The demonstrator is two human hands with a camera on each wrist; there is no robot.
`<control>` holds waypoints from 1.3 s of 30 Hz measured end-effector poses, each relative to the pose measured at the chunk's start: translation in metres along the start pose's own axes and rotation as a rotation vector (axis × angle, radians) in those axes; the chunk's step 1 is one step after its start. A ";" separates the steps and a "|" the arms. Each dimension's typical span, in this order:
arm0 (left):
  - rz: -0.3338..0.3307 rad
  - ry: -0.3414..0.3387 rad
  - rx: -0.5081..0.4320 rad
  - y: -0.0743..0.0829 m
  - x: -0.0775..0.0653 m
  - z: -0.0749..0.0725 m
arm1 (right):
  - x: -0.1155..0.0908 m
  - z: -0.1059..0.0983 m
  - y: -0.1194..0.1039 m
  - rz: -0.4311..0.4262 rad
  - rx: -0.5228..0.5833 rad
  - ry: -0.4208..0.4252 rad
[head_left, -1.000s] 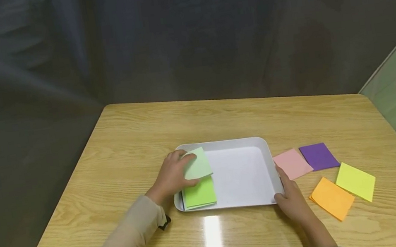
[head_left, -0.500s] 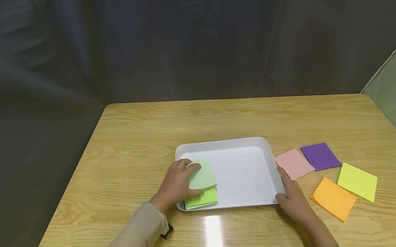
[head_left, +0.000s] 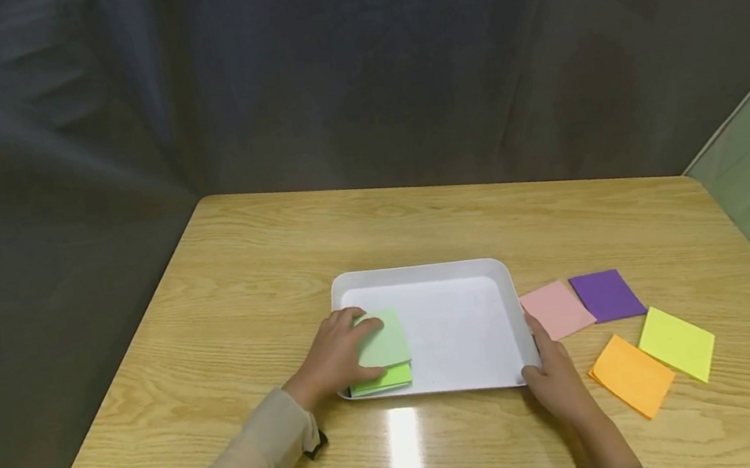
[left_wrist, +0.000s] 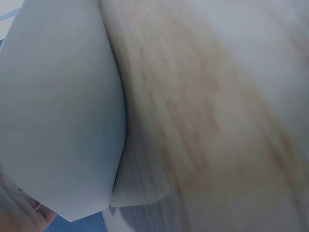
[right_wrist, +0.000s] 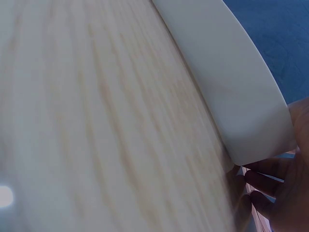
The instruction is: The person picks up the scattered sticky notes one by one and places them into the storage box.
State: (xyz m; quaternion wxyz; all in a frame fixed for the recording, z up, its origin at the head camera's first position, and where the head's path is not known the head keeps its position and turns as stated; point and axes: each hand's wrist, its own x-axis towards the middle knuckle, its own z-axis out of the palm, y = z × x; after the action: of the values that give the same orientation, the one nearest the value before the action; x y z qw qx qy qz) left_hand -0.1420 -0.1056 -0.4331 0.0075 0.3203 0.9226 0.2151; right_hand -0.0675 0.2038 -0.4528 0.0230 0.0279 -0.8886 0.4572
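In the head view, a shallow white tray (head_left: 462, 333) stands on the wooden table. My left hand (head_left: 335, 354) reaches over its left end and holds a pale green sticky-note pad (head_left: 384, 341) between thumb and fingers. Under that pad, a strip of a bright green sticky-note pad (head_left: 394, 378) shows at the tray's near left corner. My right hand (head_left: 556, 376) grips the tray's right end near the front corner, thumb at the near edge. In the right wrist view, curled fingers (right_wrist: 265, 183) show beside the tray's corner. The left wrist view shows mainly the tray's outer wall (left_wrist: 63, 111).
Right of the tray lie a pink pad (head_left: 557, 310), a purple pad (head_left: 607, 296), a yellow pad (head_left: 677, 344) and an orange pad (head_left: 632, 376). The wooden table (head_left: 264, 256) ends at a dark curtain (head_left: 353, 71) behind.
My left hand has brought the pale green pad lower and nearer to me, so it covers more of the bright green one. The right hand has stayed at the tray's end.
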 end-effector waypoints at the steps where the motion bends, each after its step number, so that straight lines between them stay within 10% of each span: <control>1: 0.001 -0.001 0.000 0.000 0.000 0.000 | 0.000 0.000 0.000 0.001 0.000 -0.002; 39: 0.039 -0.091 0.006 0.008 -0.013 0.000 | 0.000 -0.001 0.000 0.038 -0.013 -0.016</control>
State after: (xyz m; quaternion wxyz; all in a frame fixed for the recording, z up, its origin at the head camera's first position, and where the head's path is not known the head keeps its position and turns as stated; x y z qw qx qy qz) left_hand -0.1272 -0.1084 -0.4313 0.0444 0.3475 0.9155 0.1977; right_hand -0.0672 0.2046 -0.4519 0.0071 0.0144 -0.8921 0.4515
